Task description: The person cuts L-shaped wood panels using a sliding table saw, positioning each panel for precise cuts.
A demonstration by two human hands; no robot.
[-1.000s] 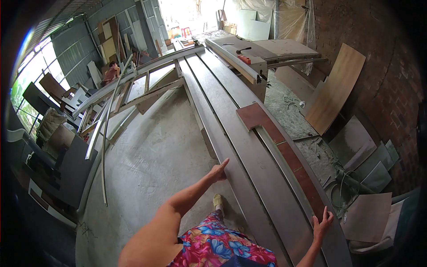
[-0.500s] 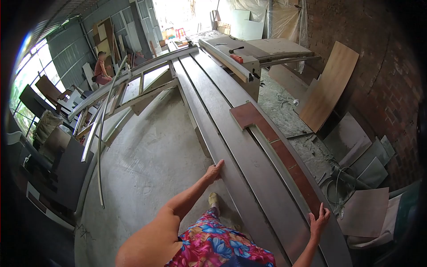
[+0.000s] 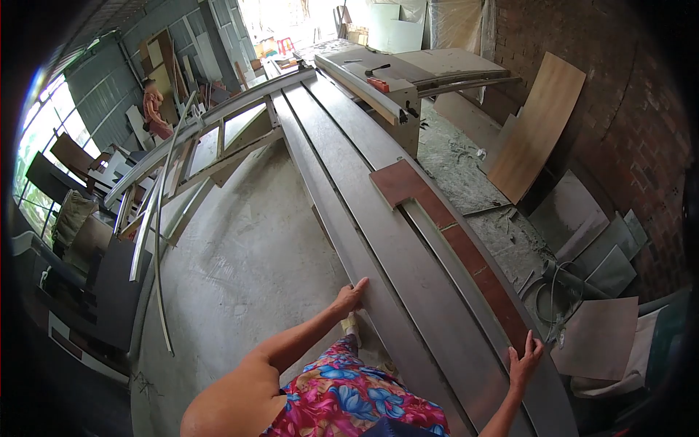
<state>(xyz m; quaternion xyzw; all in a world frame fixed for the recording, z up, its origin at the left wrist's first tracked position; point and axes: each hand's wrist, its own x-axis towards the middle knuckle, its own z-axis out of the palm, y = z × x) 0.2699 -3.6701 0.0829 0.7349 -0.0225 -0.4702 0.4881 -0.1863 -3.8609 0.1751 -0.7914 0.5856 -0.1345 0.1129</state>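
A long grey bench top (image 3: pixel 349 189) made of parallel slabs with dark grooves runs away in front of me. My left hand (image 3: pixel 352 296) is closed round its near left edge, thumb on top; its fingers are partly hidden. Along the right side lies a narrow reddish-brown board (image 3: pixel 466 251) with a wider far end, a notch and pale marks across it. At the board's near end is my right hand (image 3: pixel 524 360), thumb at the left side and fingers at the right, gripping that end.
Frames and long strips (image 3: pixel 164 218) stand to the left. A side table (image 3: pixel 437 62) with a red-handled tool joins the bench further off. Sheets, including a wood panel (image 3: pixel 537 127), lean by the brick wall, with hoses and offcuts below. Another person (image 3: pixel 155 109) is at the far left.
The view has shifted slightly, and my left hand appears a little lower along the bench edge. My right hand stays at the board's end. The person far off has risen from a lower posture.
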